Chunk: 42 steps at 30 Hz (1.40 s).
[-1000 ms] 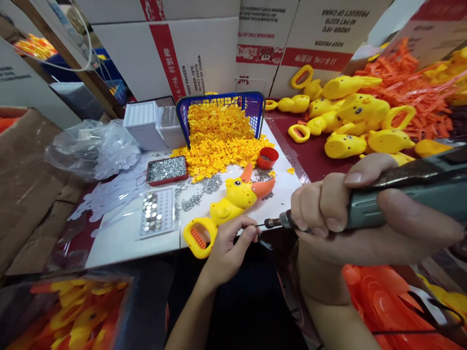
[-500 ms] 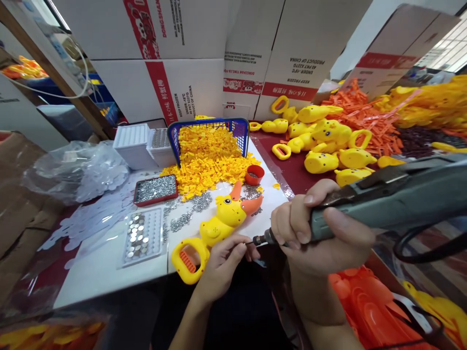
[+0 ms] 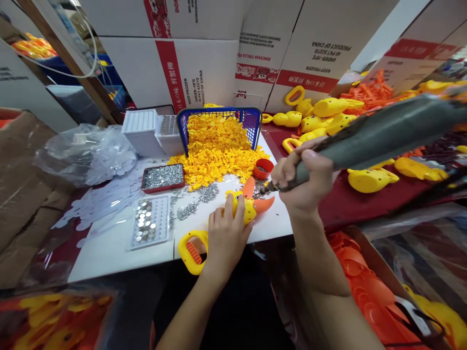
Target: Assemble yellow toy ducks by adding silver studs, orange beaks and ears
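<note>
A yellow duck-headed toy (image 3: 194, 252) with an orange beak and a ring handle lies on the white board near its front edge. My left hand (image 3: 228, 228) is laid over the toy's head and neck, fingers curved onto it. My right hand (image 3: 306, 177) is wrapped round a grey-green electric screwdriver (image 3: 372, 138), held tilted with its tip down at the left. That tip is beside the open beak, over a small heap of dark screws; whether it touches them is hard to tell. A red cup (image 3: 263, 168) stands just behind.
Yellow pieces spill from a blue basket (image 3: 220, 111). To the left are a red tray of silver screws (image 3: 163, 178) and a white tray with metal discs (image 3: 164, 218). Yellow toys (image 3: 372, 179) lie at right, and a box of orange parts (image 3: 368, 277) sits below. Cartons stand behind.
My left hand has moved from the screwdriver's tip onto the toy's head. My right hand has carried the screwdriver up and away, to beside the beak. The camera view has shifted slightly.
</note>
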Each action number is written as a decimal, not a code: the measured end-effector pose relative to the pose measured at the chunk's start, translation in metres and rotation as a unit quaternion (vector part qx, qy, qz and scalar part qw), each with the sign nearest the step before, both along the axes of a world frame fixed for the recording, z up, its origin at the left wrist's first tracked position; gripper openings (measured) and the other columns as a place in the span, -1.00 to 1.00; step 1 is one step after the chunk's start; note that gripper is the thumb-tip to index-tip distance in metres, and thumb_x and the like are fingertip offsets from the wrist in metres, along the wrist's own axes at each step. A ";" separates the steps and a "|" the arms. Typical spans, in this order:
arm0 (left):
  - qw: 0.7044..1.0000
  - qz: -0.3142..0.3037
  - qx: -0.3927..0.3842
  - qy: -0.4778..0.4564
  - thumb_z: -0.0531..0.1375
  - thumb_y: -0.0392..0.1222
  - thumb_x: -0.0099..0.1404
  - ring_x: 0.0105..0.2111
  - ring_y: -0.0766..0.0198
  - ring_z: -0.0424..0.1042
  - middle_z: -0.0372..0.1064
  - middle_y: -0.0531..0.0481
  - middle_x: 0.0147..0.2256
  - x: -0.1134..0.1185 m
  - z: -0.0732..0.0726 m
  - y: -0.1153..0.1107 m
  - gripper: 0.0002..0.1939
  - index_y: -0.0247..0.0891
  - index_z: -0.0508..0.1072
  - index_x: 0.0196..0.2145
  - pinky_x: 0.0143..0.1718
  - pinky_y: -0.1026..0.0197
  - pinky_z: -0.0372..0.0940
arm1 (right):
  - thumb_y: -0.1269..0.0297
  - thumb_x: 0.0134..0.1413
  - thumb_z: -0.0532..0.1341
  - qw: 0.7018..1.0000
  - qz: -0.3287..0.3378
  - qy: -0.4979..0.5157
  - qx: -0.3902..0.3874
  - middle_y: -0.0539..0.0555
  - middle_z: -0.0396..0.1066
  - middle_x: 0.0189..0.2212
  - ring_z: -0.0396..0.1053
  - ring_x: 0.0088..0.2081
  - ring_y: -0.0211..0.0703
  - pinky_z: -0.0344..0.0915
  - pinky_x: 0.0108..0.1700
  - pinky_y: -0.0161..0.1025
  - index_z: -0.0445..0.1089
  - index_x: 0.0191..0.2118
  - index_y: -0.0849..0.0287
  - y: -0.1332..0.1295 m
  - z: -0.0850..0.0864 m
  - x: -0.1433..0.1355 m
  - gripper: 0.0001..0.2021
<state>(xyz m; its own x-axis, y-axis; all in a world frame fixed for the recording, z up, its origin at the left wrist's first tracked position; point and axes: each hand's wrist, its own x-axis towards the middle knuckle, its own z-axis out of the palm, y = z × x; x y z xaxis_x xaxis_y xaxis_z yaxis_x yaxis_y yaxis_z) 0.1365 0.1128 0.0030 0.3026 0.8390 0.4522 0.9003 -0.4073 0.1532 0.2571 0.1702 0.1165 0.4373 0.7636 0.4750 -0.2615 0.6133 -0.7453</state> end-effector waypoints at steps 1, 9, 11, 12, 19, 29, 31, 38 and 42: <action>1.000 0.000 0.010 -0.004 0.27 -0.03 0.34 -0.25 -0.03 0.48 0.42 -0.35 0.15 0.000 0.000 -0.002 -0.44 -0.30 0.40 0.22 -0.25 0.00 0.40 | 0.27 -0.10 0.22 1.000 0.008 -0.010 -0.010 -0.23 0.08 -0.82 -0.04 -0.83 -0.36 0.00 -0.77 -0.35 0.27 -0.45 0.07 0.004 -0.004 -0.002 -0.91; 0.999 0.002 0.012 -0.038 0.32 -0.11 0.28 -0.24 0.01 0.44 0.44 -0.28 0.13 -0.003 -0.001 -0.006 -0.43 -0.30 0.40 0.21 -0.21 0.02 0.37 | 0.28 -0.10 0.22 0.997 0.043 -0.040 -0.043 -0.23 0.12 -0.81 -0.04 -0.81 -0.35 0.01 -0.74 -0.32 0.26 -0.44 0.04 0.007 -0.015 -0.007 -0.90; 0.999 0.004 0.006 -0.035 0.34 -0.12 0.25 -0.24 0.00 0.43 0.45 -0.29 0.13 -0.003 -0.001 -0.005 -0.40 -0.31 0.39 0.21 -0.22 0.02 0.37 | 0.28 -0.10 0.22 0.997 0.044 -0.037 -0.046 -0.23 0.12 -0.80 -0.04 -0.81 -0.35 -0.01 -0.74 -0.32 0.26 -0.43 0.04 0.007 -0.016 -0.007 -0.91; 0.999 0.005 0.004 -0.033 0.34 -0.12 0.25 -0.24 -0.01 0.43 0.45 -0.29 0.12 -0.002 0.000 -0.005 -0.39 -0.32 0.39 0.21 -0.22 0.02 0.37 | 0.28 -0.10 0.22 0.997 0.045 -0.036 -0.043 -0.23 0.12 -0.80 -0.04 -0.81 -0.35 -0.02 -0.74 -0.32 0.26 -0.43 0.04 0.007 -0.016 -0.008 -0.91; 0.999 -0.007 -0.004 -0.037 0.22 -0.12 0.36 -0.21 -0.02 0.43 0.42 -0.35 0.13 -0.005 -0.003 -0.006 -0.47 -0.33 0.35 0.23 -0.18 -0.01 0.36 | 0.28 -0.04 0.29 0.993 0.090 -0.055 -0.053 -0.23 0.13 -0.78 0.00 -0.79 -0.38 0.04 -0.71 -0.37 0.17 -0.46 0.05 0.007 -0.018 -0.016 -0.78; 0.999 -0.006 -0.042 -0.004 0.27 -0.22 0.29 -0.21 -0.07 0.48 0.32 -0.44 0.22 -0.005 -0.001 -0.009 -0.38 -0.31 0.30 0.29 -0.18 -0.08 0.40 | 0.07 -0.04 0.35 0.992 0.107 -0.047 -0.046 -0.24 0.12 -0.79 0.02 -0.79 -0.38 0.07 -0.74 -0.39 0.27 -0.43 0.08 0.016 -0.002 0.024 -0.73; 0.997 -0.022 -0.069 -0.013 0.30 -0.32 0.23 -0.19 -0.08 0.50 0.30 -0.44 0.24 -0.014 0.004 -0.018 -0.32 -0.27 0.30 0.30 -0.16 -0.11 0.42 | 0.12 0.00 0.35 0.998 -0.045 -0.014 -0.034 -0.23 0.16 -0.77 0.08 -0.77 -0.40 0.10 -0.70 -0.42 0.23 -0.47 0.09 0.012 0.000 0.046 -0.71; 0.793 -0.157 -0.341 -0.481 0.50 0.10 -0.03 0.05 -0.13 0.47 0.46 -0.22 0.13 -0.062 0.004 -0.070 -0.14 -0.20 0.43 0.19 0.05 -0.06 0.40 | 0.70 -0.19 0.34 0.933 -0.350 -0.051 -0.070 -0.23 0.40 -0.48 0.38 -0.43 -0.41 0.25 -0.42 -0.49 0.23 -0.47 0.04 -0.012 -0.009 0.132 -0.61; 0.506 -0.157 -0.434 -0.728 0.40 0.44 -0.13 -0.33 0.05 0.52 0.57 -0.14 -0.26 -0.067 -0.016 -0.087 -0.16 -0.25 0.56 -0.07 -0.33 0.12 0.42 | 0.79 -0.30 0.32 0.929 -0.340 -0.097 -0.113 -0.06 0.47 -0.30 0.39 -0.27 -0.23 0.30 -0.33 -0.36 0.35 -0.52 0.01 -0.049 -0.018 0.106 -0.57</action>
